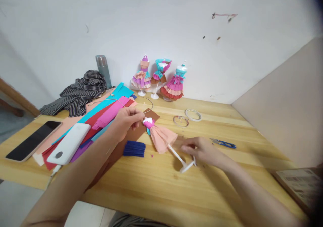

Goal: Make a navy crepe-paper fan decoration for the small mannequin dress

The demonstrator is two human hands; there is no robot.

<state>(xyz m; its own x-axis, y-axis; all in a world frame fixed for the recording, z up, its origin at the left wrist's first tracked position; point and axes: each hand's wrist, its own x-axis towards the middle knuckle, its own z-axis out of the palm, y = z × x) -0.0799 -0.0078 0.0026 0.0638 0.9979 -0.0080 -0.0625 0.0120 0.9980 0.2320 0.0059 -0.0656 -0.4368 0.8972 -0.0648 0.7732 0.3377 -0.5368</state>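
Observation:
My left hand [130, 121] is closed in a pinch at the top of a miniature dress form, which leans with its base toward the right. A paper dress [163, 137] covers the form, with a peach skirt, a pink waist and a bit of turquoise at the side. The white stand [187, 167] ends in a round base, tilted on the table. Beside that base is my right hand [202, 151], its fingers curled together close to the tabletop. What they hold, if anything, is hidden. A pleated dark blue paper strip [134, 149] lies below the dress.
Three dressed forms, one with a magenta skirt [174, 85], stand by the wall. Blue thread snips [223, 143], tape rolls [193, 115] and a wire coil [180, 121] lie right. Coloured paper [111, 112], a power bank [69, 142], a phone [32, 141], striped cloth [83, 89] and a flask [103, 70] fill the left.

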